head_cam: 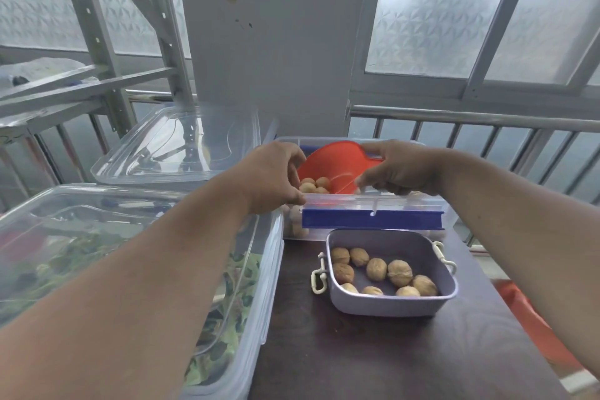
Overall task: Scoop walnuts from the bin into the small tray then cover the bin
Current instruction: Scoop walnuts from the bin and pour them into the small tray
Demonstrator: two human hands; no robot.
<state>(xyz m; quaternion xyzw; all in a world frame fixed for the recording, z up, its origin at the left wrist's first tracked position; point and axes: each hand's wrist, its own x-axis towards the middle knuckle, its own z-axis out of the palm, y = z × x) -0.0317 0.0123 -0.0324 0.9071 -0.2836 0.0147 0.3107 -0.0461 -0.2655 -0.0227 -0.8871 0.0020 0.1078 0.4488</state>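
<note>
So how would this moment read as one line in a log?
stage: covering bin | hands: left, right hold lid | scoop: in bin | tray: walnuts inside

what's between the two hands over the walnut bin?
Head view: the red scoop lies in the walnut bin, between the left hand and right hand.

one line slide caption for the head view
Both hands lower the clear lid over the walnut bin; small tray filled.

Frosted windows [431, 6], metal railing [470, 118], dark table [373, 357].
</note>
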